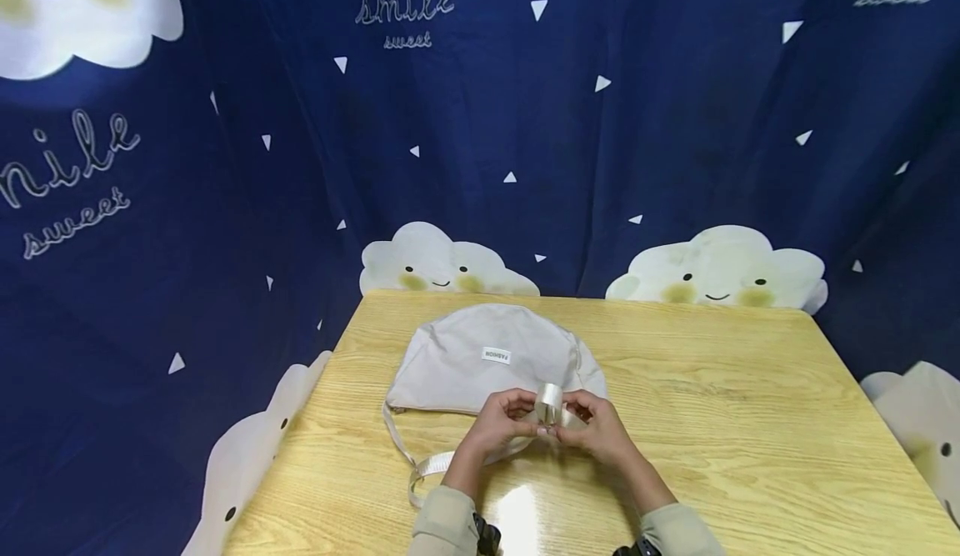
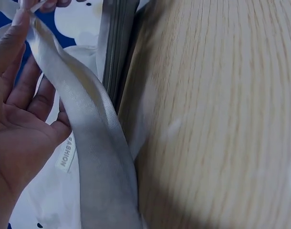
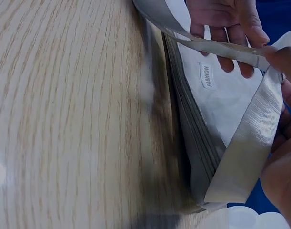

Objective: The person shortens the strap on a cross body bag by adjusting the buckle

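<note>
A pale grey-beige shoulder bag [image 1: 457,368] lies flat on the table, its small FASHION label [image 1: 496,356] upside down in the head view. At its near edge my left hand [image 1: 501,419] and right hand [image 1: 602,428] meet, each pinching the bag's shiny webbing strap [image 1: 549,398] between thumb and fingers. A short loop of strap stands up between them. In the left wrist view the strap [image 2: 95,129] runs down past my left palm. The right wrist view shows the strap [image 3: 245,143] slanting from my fingertips to the bag's end.
The wooden table [image 1: 750,406] carries the bag left of its middle. Slack strap [image 1: 433,464] trails on the wood left of my forearms. A dark blue curtain [image 1: 480,122] with cloud prints hangs behind the table and at both sides.
</note>
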Demonstrator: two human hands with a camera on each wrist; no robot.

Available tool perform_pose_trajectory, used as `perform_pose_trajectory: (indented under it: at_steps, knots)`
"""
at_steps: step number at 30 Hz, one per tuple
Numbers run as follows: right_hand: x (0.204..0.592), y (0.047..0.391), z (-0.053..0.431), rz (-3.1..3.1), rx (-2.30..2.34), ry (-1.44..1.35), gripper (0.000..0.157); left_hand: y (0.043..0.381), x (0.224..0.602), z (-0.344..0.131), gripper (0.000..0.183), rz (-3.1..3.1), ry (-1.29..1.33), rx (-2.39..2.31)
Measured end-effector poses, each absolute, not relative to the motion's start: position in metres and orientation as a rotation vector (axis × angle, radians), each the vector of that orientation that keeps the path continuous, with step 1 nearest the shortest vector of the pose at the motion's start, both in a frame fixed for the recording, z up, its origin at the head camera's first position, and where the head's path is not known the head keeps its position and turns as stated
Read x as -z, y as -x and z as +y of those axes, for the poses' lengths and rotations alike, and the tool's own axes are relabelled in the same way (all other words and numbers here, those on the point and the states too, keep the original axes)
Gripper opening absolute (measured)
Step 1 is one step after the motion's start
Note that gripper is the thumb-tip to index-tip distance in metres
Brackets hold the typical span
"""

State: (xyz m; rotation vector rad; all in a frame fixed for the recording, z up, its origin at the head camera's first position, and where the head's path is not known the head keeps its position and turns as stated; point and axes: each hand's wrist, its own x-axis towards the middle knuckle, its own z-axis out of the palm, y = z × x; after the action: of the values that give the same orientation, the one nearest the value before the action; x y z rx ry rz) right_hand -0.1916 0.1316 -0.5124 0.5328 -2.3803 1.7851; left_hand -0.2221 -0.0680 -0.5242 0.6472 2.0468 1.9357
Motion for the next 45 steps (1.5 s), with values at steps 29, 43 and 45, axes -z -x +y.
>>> perform_pose_trajectory:
  at_steps: [29, 43, 45]
  knots:
    - [0.512, 0.193, 0.14, -2.405, -1.78, -0.471, 0.028, 0.22, 0.525, -0.094, 0.016, 2.178, -0.574, -1.835]
    - [0.514, 0.194, 0.142, -2.391, -1.828, -0.456, 0.03, 0.22, 0.521, -0.098, 0.022, 2.141, -0.583, -1.804]
    - [0.514, 0.194, 0.142, -2.39, -1.83, -0.46, 0.031, 0.221, 0.52, -0.094, 0.022, 2.135, -0.595, -1.794]
